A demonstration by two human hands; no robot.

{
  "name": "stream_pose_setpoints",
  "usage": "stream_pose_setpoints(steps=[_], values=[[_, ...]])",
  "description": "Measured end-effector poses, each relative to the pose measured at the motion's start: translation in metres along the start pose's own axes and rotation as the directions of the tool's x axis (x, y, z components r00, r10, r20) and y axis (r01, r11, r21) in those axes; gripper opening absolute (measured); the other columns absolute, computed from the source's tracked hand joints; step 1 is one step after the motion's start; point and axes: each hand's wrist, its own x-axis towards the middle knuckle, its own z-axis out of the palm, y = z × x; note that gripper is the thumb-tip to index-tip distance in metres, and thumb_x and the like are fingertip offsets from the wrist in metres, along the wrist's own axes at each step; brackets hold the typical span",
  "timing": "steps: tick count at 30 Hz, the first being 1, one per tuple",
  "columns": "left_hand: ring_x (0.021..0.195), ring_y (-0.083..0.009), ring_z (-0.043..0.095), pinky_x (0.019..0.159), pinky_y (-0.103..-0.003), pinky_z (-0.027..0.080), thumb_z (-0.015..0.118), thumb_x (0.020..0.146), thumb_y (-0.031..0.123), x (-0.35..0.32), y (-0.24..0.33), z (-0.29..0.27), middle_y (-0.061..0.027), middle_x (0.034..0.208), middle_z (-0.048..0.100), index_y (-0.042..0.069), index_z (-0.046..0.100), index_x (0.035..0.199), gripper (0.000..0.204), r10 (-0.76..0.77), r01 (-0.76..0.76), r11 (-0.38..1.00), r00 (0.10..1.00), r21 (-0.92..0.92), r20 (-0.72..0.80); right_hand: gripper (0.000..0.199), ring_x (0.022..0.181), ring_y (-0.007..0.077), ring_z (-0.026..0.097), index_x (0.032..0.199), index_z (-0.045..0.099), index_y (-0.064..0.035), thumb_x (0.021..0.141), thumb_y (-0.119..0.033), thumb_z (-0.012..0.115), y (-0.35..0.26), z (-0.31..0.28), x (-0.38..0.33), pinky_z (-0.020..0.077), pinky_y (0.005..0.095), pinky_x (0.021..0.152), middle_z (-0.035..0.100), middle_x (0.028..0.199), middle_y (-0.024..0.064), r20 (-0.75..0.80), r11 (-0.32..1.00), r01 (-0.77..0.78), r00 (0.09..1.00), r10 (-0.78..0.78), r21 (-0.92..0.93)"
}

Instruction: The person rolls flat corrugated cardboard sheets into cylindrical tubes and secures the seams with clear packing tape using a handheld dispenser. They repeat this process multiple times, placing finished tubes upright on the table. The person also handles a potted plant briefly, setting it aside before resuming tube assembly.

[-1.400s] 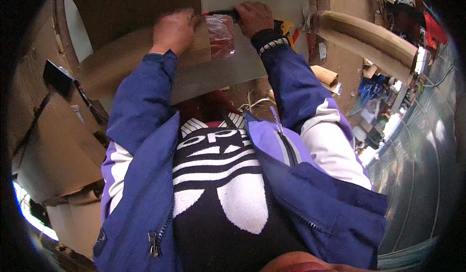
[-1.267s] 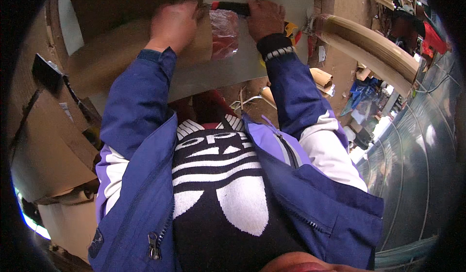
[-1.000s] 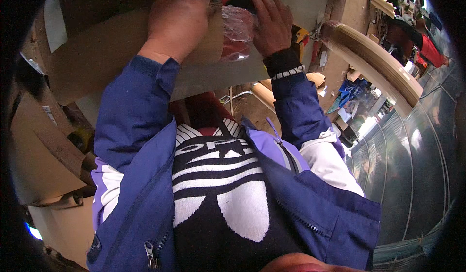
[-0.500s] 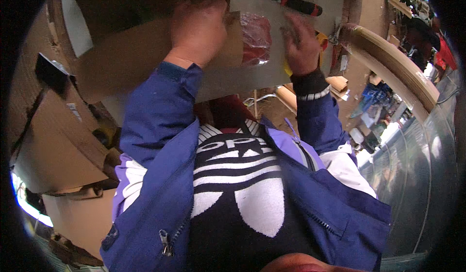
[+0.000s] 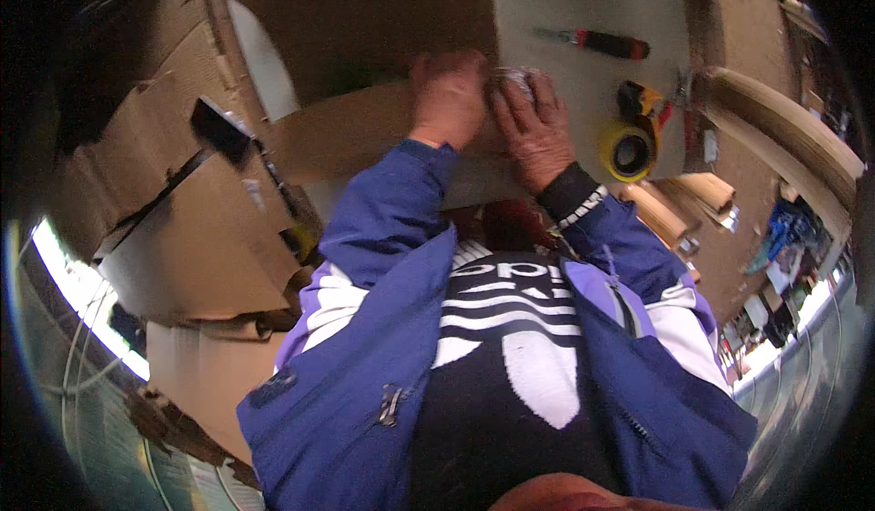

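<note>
My left hand (image 5: pixel 451 96) has its fingers curled at the edge of a brown cardboard piece (image 5: pixel 365 133), which is bent up along its length. Close beside it, my right hand (image 5: pixel 533 128) lies with fingers stretched forward over a clear plastic-wrapped item (image 5: pixel 518 78). Most of that item is hidden beneath the fingers. Both hands rest above a pale tabletop (image 5: pixel 588 92). To the right of them lies a tool with a red and black handle (image 5: pixel 612 44), its thin end pointing left.
A yellow tape roll (image 5: pixel 629 151) lies right of my hands, beside an orange and black tape dispenser (image 5: pixel 645 101). Rolled cardboard (image 5: pixel 775 128) is farther right. Large cardboard sheets (image 5: pixel 200 237) and a dark flat object (image 5: pixel 221 128) stand at the left.
My right hand has moved left onto the plastic-wrapped item, whose red contents showed before. My left hand stays at the cardboard. The tape roll has come into plain sight as the view shifted.
</note>
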Motion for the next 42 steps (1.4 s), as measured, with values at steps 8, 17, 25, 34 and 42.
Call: stream_pose_setpoints(steps=[8,17,25,34,42], values=[[0.111,-0.0340,0.061,0.103,-0.046,0.039,0.041,0.094,0.057,0.012,-0.045,-0.044,-0.0153,0.115,0.068,0.009,0.069,0.114,0.058,-0.183,0.185,0.981,0.804,0.054,0.566,0.049,0.134,0.0401,0.036,0.132,0.051,-0.0177,0.083,-0.016,0.057,-0.002,0.000,0.002,0.0466,0.0524,0.097,0.044,0.145,0.0046,0.079,0.998,-0.033,0.996,0.037,-0.054],[0.113,-0.0383,0.059,0.099,-0.044,0.045,0.048,0.094,0.050,0.030,-0.094,-0.040,-0.0178,0.122,0.064,0.012,0.063,0.125,0.050,-0.300,0.324,0.944,0.771,0.059,0.561,0.052,0.127,0.0429,0.044,0.135,0.050,-0.0148,0.084,-0.010,0.055,0.002,-0.018,0.035,0.0522,0.0493,0.094,0.047,0.141,0.0077,0.195,0.995,-0.058,0.980,0.041,0.084],[0.130,-0.0356,0.044,0.105,-0.047,0.039,0.078,0.069,0.042,-0.003,-0.028,-0.035,-0.0154,0.137,0.051,0.005,0.048,0.135,0.082,0.234,-0.210,0.970,0.942,-0.121,0.240,0.097,0.123,0.0408,0.046,0.139,0.044,-0.0083,0.052,-0.023,0.084,0.011,-0.025,0.062,0.0539,0.0464,0.091,0.048,0.139,0.0097,0.344,0.994,-0.051,0.939,0.013,0.101],[0.128,-0.0350,0.046,0.103,-0.050,0.040,0.084,0.053,0.050,0.019,-0.012,-0.039,-0.0150,0.137,0.050,0.004,0.047,0.134,0.100,0.178,-0.191,0.982,0.922,0.003,0.343,0.066,0.137,0.0377,0.037,0.138,0.050,-0.0157,0.075,-0.023,0.068,0.008,0.003,0.027,0.0497,0.0454,0.097,0.044,0.144,0.0044,-0.110,0.968,0.092,0.987,-0.120,-0.233],[0.098,-0.0330,0.066,0.086,-0.044,0.053,0.083,0.059,0.031,0.072,-0.031,-0.023,-0.0165,0.105,0.070,0.006,0.071,0.104,0.053,0.267,-0.047,0.936,0.741,-0.350,0.616,0.081,0.131,0.0406,0.040,0.141,0.044,-0.0116,0.068,-0.024,0.076,0.028,-0.006,0.059,0.0486,0.0460,0.099,0.043,0.145,0.0097,0.155,0.999,0.036,0.987,-0.040,0.032]])
